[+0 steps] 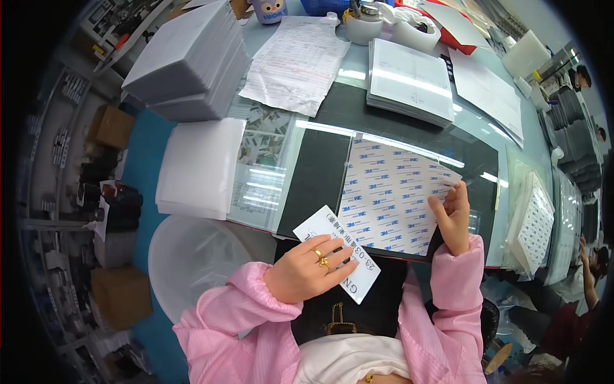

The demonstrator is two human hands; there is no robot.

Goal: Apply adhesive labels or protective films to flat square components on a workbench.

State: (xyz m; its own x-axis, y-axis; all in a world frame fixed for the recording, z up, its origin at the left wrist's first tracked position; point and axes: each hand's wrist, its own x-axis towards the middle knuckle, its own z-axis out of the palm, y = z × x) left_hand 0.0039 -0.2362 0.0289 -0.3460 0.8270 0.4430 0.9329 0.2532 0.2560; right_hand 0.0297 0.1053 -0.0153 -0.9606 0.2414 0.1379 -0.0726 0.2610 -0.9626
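My left hand point(312, 267), with a gold ring on one finger, holds a white printed card point(366, 280). The fingers lie across the card's face; its thumb is hidden. The card tilts over my lap at the table's front edge. A white sheet with a repeated blue print point(389, 205) lies on a black mat point(313, 169). At the sheet's right edge, my right hand point(453, 216) pinches it between thumb and fingers. The upper right corner of the sheet looks slightly raised.
Stacks of white sheets point(185, 61) stand at the back left, with a lower pile point(198, 169) nearer. Behind the mat sits another paper stack point(409, 83). A bagged stack of blue-printed sheets point(532, 224) lies at right. Below the left edge stands a translucent bin point(185, 262).
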